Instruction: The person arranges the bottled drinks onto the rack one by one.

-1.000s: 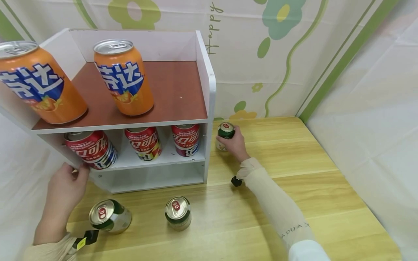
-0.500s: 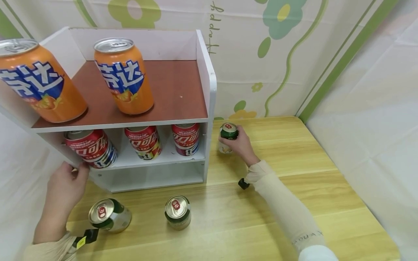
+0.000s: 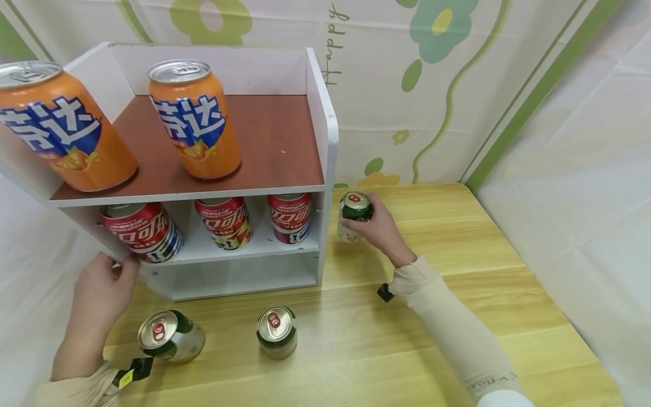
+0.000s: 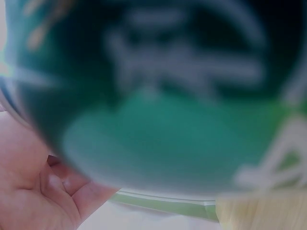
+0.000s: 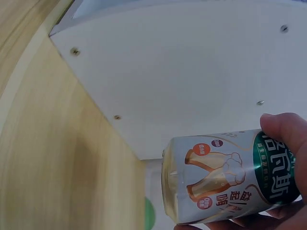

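Note:
My right hand [image 3: 378,226] grips a green-and-white drink can [image 3: 351,233] by its upper part, just right of the shelf unit [image 3: 329,141]. In the right wrist view this can [image 5: 216,177] lies sideways across the picture, its base apart from the tabletop. At the shelf unit's lower left, my left hand [image 3: 104,294] grips the edge of the side panel; part of the fingers is hidden. Two more green cans stand in front of the unit, one near my left wrist [image 3: 173,336] and one further right [image 3: 277,333]. A green can [image 4: 168,129] fills most of the left wrist view.
Two orange soda cans [image 3: 195,130] stand on the brown top board [image 3: 274,135]. Several red cola cans [image 3: 224,223] stand on the middle shelf, above a low bottom compartment [image 3: 244,274]. Wood-patterned tabletop [image 3: 458,254] extends right, and a printed curtain [image 3: 376,113] hangs behind.
My right hand has shifted slightly right and towards me with the can, away from the shelf unit. The left hand and the other cans have stayed in place.

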Tool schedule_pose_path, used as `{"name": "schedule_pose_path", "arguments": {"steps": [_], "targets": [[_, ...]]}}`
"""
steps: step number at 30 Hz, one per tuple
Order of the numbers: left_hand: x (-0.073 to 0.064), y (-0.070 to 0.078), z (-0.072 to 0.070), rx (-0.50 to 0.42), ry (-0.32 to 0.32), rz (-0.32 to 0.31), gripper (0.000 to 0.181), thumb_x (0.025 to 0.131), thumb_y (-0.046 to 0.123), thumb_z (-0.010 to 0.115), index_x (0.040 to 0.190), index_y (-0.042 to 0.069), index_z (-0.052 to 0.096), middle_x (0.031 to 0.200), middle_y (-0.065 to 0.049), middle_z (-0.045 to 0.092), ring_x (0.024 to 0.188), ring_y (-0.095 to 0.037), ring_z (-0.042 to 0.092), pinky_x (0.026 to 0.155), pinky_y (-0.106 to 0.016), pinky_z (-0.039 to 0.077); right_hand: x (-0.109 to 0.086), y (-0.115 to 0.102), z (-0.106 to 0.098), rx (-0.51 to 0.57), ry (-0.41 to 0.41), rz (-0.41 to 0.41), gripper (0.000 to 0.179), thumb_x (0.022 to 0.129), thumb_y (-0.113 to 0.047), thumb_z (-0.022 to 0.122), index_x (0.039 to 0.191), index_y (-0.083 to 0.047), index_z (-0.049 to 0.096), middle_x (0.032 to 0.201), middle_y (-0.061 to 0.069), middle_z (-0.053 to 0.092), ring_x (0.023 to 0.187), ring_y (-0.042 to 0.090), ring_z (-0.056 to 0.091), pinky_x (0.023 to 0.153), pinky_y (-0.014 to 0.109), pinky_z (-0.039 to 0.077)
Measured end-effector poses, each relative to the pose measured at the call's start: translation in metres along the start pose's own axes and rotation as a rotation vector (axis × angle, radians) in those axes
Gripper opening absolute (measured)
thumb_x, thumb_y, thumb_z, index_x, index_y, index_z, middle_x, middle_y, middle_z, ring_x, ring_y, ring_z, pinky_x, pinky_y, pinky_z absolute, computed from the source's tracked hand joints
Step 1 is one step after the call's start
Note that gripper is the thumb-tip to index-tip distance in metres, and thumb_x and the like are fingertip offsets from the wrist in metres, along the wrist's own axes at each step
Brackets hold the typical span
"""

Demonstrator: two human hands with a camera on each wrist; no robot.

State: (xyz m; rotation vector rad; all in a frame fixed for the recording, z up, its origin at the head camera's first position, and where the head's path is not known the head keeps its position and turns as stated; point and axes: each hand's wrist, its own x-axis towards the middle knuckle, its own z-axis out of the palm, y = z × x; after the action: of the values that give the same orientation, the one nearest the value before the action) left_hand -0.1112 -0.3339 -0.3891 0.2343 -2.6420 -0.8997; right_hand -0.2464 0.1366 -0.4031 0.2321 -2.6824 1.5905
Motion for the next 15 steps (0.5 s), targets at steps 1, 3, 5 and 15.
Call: {"name": "schedule_pose_path", "arguments": {"steps": [1,3,5,15], "targets": [[0.0,0.0,0.0,0.001,-0.001,0.001,0.033,0.102,0.017,0.048,0.113,-0.011,0.059,0.104,-0.038,0.065,0.072,0.001,0.047,0.052,-0.016,0.036,-0.002,-0.002,-0.001,0.004,-0.002,-0.005,0.073,0.085,-0.027,0.083,0.143,-0.005,0.045,0.132,0.014,0.058,0.121,0.031,0.057,0.102,0.05,0.047],[0.0,0.001,-0.001,0.003,0.0,0.002,0.032,0.102,0.017,0.048,0.112,-0.011,0.059,0.104,-0.038,0.065,0.072,0.0,0.047,0.052,-0.016,0.036,-0.005,-0.005,-0.004,0.008,-0.008,-0.015,0.074,0.085,-0.028,0.084,0.144,-0.005,0.045,0.132,0.013,0.058,0.121,0.03,0.057,0.101,0.05,0.047],[0.0,0.001,-0.001,0.004,0.003,0.003,0.032,0.102,0.018,0.048,0.112,-0.011,0.059,0.103,-0.037,0.065,0.07,0.002,0.046,0.052,-0.017,0.036,-0.009,-0.008,-0.006,0.017,-0.012,-0.025,0.073,0.085,-0.027,0.084,0.143,-0.006,0.045,0.132,0.012,0.058,0.12,0.03,0.057,0.1,0.05,0.048],[-0.001,0.0,0.0,0.003,0.006,0.007,0.031,0.103,0.018,0.047,0.111,-0.01,0.059,0.095,-0.034,0.065,0.063,0.005,0.041,0.05,-0.022,0.036,-0.024,-0.019,-0.011,0.02,-0.025,-0.049,0.066,0.084,-0.024,0.085,0.137,-0.007,0.049,0.127,0.009,0.061,0.112,0.026,0.061,0.091,0.043,0.053]]}}
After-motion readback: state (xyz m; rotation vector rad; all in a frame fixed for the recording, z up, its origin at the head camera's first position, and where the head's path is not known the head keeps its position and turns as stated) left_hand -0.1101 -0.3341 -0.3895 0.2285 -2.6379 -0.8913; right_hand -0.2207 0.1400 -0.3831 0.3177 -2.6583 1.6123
